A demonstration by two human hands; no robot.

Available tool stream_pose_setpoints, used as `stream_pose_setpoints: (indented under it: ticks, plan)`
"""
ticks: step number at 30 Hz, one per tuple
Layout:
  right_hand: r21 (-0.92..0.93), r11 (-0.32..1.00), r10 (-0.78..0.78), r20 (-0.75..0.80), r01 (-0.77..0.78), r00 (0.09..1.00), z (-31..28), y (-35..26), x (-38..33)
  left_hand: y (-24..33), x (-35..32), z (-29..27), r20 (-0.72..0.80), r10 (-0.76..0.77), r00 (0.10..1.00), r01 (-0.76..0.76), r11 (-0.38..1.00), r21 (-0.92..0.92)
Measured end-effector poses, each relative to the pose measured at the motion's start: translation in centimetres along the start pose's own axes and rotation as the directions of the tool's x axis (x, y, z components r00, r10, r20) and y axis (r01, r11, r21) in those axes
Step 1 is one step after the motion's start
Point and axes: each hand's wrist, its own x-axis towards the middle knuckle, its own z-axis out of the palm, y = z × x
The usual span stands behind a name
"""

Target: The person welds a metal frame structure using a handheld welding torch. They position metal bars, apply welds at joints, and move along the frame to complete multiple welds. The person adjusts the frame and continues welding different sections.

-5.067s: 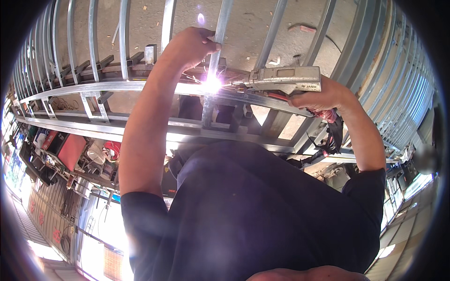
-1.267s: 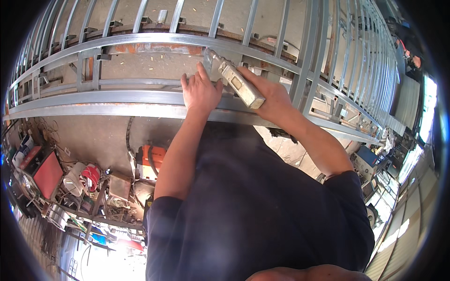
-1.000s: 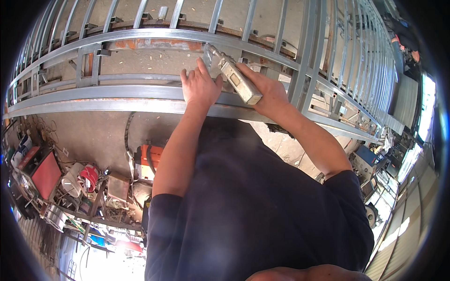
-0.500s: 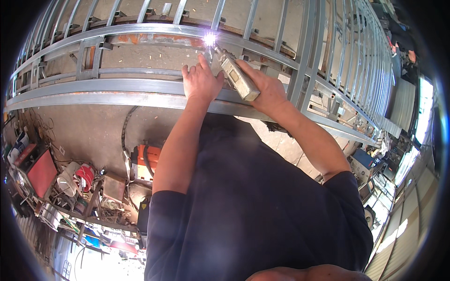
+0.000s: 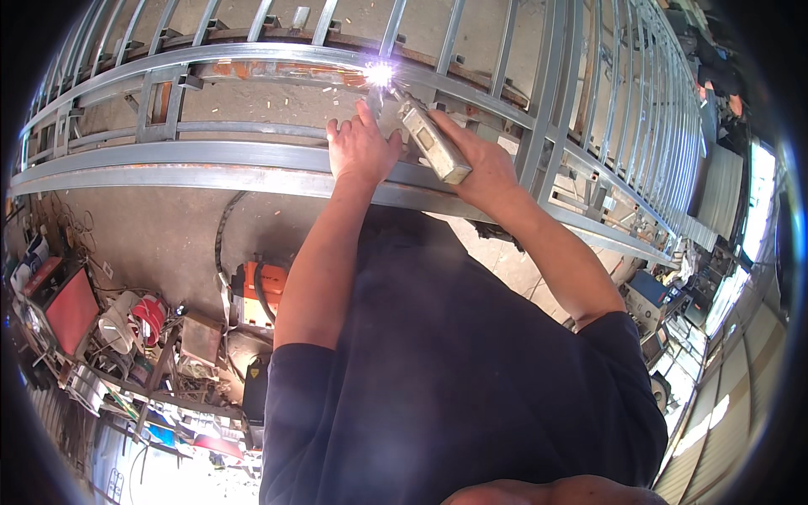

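My right hand (image 5: 484,168) is wrapped round a boxy, worn metal-coloured welding torch (image 5: 436,145). Its narrow tip points up and left into a bright white-violet arc (image 5: 379,74), with orange sparks flying leftward. The arc burns at the near edge of a long steel rail (image 5: 278,54), below an upright bar. My left hand (image 5: 362,150) is just under the arc, index finger stretched up and thumb apart. Between them is a short grey metal bar (image 5: 374,103) running up to the arc, which the fingers appear to grip. Glare hides the joint.
A wider steel beam (image 5: 210,154) crosses in front of my body, below my left hand. Rows of upright bars (image 5: 623,84) extend to the right. An orange machine (image 5: 263,290) with a dark hose stands lower left, near a cluttered bench and a red panel (image 5: 71,311).
The arc has grown brighter and now throws sparks to the left. The torch has shifted very slightly right and down; my left hand stays in place.
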Motion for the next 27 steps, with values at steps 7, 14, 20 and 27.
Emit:
stream_pose_setpoints:
  ticks: [7, 14, 20, 27]
  plan:
    - [0.116, 0.988, 0.095, 0.056, -0.101, 0.994, -1.7, -0.7, -0.7, -0.2, 0.0, 0.7, -0.088, 0.019, 0.996, -0.019, 1.0, 0.01]
    - [0.103, 0.987, 0.123, 0.027, -0.125, 0.992, -3.2, 2.2, -4.5, 0.0, -0.1, 0.6, -0.089, 0.018, 0.996, -0.018, 1.0, 0.0]
    - [0.06, 0.987, 0.149, 0.017, -0.15, 0.989, -2.7, 4.0, -5.1, 0.0, -0.1, 0.9, -0.099, 0.027, 0.995, -0.027, 1.0, 0.005]
    - [-0.002, 0.989, 0.149, 0.027, -0.149, 0.988, -1.8, 4.0, -5.0, 0.0, -0.2, 0.5, -0.071, 0.039, 0.997, -0.036, 0.998, 0.05]
